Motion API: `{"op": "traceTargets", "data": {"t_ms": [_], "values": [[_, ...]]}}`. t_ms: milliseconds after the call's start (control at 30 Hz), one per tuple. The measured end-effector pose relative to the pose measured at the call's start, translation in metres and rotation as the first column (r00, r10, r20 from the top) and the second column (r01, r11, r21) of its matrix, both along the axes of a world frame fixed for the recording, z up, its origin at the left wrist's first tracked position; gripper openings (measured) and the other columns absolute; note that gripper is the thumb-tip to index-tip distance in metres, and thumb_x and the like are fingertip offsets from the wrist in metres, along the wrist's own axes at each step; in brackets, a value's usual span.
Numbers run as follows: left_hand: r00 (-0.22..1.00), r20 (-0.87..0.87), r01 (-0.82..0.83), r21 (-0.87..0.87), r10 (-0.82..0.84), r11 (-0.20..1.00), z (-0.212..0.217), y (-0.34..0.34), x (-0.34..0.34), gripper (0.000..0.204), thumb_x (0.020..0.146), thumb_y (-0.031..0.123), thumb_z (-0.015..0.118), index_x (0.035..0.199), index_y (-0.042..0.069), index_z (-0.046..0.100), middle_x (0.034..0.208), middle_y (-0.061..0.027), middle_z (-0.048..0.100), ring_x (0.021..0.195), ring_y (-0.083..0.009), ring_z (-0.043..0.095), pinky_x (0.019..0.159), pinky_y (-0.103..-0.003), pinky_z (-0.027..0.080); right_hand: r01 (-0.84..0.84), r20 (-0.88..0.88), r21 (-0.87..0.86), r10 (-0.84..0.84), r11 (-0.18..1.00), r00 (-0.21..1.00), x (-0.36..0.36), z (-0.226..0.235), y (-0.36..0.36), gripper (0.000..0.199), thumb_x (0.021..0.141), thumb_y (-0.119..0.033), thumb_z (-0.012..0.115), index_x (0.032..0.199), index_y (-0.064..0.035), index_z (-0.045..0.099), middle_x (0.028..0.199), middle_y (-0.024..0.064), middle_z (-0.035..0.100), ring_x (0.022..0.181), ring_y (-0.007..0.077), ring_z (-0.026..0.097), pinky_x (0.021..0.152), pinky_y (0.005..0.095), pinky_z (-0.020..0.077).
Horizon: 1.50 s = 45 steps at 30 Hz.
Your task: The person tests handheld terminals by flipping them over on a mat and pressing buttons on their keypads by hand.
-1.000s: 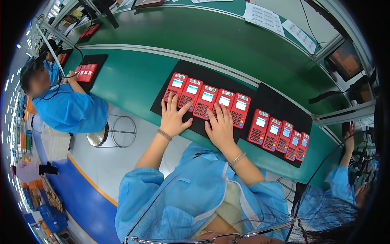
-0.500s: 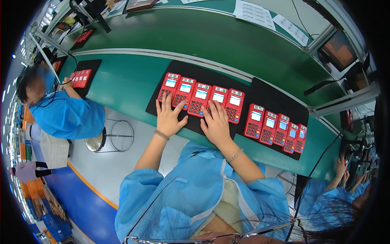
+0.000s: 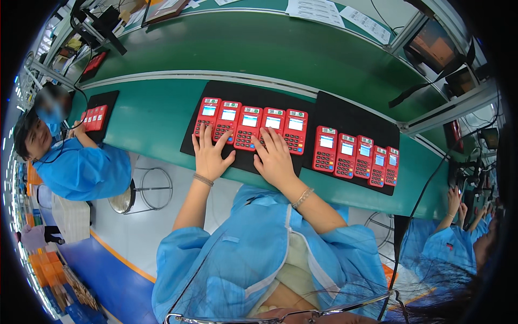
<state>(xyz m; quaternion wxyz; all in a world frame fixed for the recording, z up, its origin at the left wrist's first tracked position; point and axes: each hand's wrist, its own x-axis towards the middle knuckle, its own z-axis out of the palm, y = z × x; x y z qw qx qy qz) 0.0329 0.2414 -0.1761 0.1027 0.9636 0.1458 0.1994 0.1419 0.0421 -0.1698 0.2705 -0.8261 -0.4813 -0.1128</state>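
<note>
Several red card payment terminals with lit screens lie side by side on a black mat (image 3: 245, 160) in front of me. My left hand (image 3: 211, 156) has its fingers spread over the keypads of the leftmost terminal (image 3: 209, 110) and the second terminal (image 3: 227, 115). My right hand (image 3: 274, 157) rests with fingers apart on the lower part of the fourth terminal (image 3: 273, 121), beside the middle terminal (image 3: 249, 121). The rightmost terminal (image 3: 296, 127) of this row is uncovered. Neither hand grips anything; the fingertips hide some keys.
A second row of red terminals (image 3: 346, 154) lies on another black mat (image 3: 345, 116) to the right. At the left a co-worker (image 3: 81, 167) sits by more red terminals (image 3: 95, 117). A black cable (image 3: 418, 200) hangs at the right, near another person's hands (image 3: 454, 202). A metal-edged green panel rises behind.
The whole view has shifted, so the bench appears slightly further left. Both hands stay spread over the same terminals. The co-worker's head has turned.
</note>
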Motion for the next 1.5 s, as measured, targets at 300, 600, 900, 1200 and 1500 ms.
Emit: {"op": "traceTargets", "data": {"t_ms": [300, 600, 900, 1200, 1500], "values": [[1.0, 0.0, -0.023, -0.024, 0.023, 0.999, 0.003, -0.004, 0.0, 0.062, 0.078, 0.035, 0.073, 0.138, 0.031, 0.06, 0.153, -0.0199, 0.036, 0.149, -0.0434, 0.025, 0.119, -0.067, 0.015, 0.314, -0.02, -0.165, -0.321, 0.935, 0.947, -0.017, 0.011, -0.043, 0.062, 0.089, -0.033, 0.068, 0.148, -0.0233, 0.05, 0.151, 0.0308, 0.033, 0.143, 0.0504, 0.028, 0.118, 0.0623, 0.0204], [0.999, 0.037, -0.026, -0.051, 0.028, 0.998, 0.002, -0.003, 0.0, 0.062, 0.078, 0.029, 0.074, 0.138, 0.032, 0.061, 0.152, -0.0191, 0.038, 0.148, -0.0439, 0.027, 0.119, -0.065, 0.017, 0.325, 0.028, -0.124, -0.325, 0.937, 0.945, -0.008, 0.008, -0.047, 0.057, 0.089, -0.034, 0.069, 0.143, -0.0209, 0.055, 0.146, 0.0286, 0.04, 0.142, 0.0471, 0.033, 0.117, 0.0616, 0.0232], [0.998, 0.068, -0.012, -0.032, 0.014, 0.999, 0.002, -0.003, -0.002, 0.06, 0.077, 0.029, 0.075, 0.136, 0.032, 0.063, 0.149, -0.0198, 0.041, 0.146, -0.0445, 0.029, 0.119, -0.065, 0.019, 0.224, 0.112, -0.069, -0.216, 0.972, 0.97, 0.001, 0.014, -0.034, 0.046, 0.086, -0.032, 0.073, 0.121, -0.003, 0.065, 0.139, 0.0237, 0.05, 0.138, 0.0438, 0.039, 0.115, 0.0575, 0.0307], [0.999, 0.045, -0.012, -0.04, 0.013, 0.999, 0.003, -0.001, -0.002, 0.063, 0.077, 0.03, 0.076, 0.138, 0.035, 0.061, 0.151, -0.0194, 0.039, 0.146, -0.0441, 0.029, 0.118, -0.065, 0.018, 0.0, 0.014, -0.058, 0.001, 0.998, 1.0, -0.007, 0.011, 0.007, 0.061, 0.086, -0.028, 0.072, 0.139, -0.0049, 0.054, 0.144, 0.0199, 0.047, 0.14, 0.04, 0.039, 0.116, 0.0547, 0.0319], [0.999, 0.049, -0.012, -0.061, 0.015, 0.998, 0.006, -0.007, -0.001, 0.064, 0.076, 0.027, 0.076, 0.139, 0.034, 0.061, 0.154, -0.0175, 0.036, 0.149, -0.0414, 0.026, 0.119, -0.065, 0.016, -0.017, -0.045, -0.043, 0.015, 0.999, 0.999, -0.003, 0.006, 0.001, 0.055, 0.088, -0.023, 0.07, 0.137, -0.0045, 0.055, 0.147, 0.018, 0.047, 0.141, 0.0363, 0.04, 0.117, 0.0516, 0.0328]]}}
